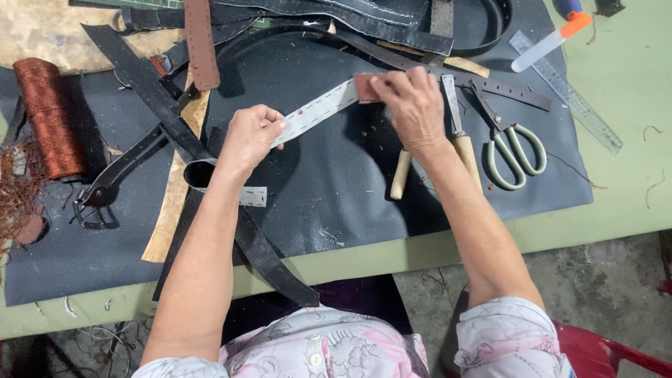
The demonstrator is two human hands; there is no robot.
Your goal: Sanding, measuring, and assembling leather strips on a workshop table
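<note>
From the head camera, looking straight down: both hands are up over the dark leather sheet (336, 182) spread on the green table (630, 196). The left hand (250, 136) is closed in a fist, pinching the lower end of a pale grey strap (318, 110) dotted with punched holes. The right hand (413, 105) clamps down on the strap's upper end, fingers pressed together over a reddish-brown tip (365, 87). The strap runs taut and slanted between the two hands, just above the sheet.

Right beside the right wrist lie two wooden-handled tools (462, 150), one partly hidden under the forearm. Just past them, scissors (514, 143) with pale green handles rest on the sheet. Farther right, a clear ruler (570, 94) lies on the table, with a white tube (549, 43) capped in orange near it.

Off to the left, a spool of copper-brown thread (47, 115) sits upright-ish on the sheet, well apart from the hands. Black straps (161, 105) and a brown strap (199, 42) cross the sheet's top and left.
</note>
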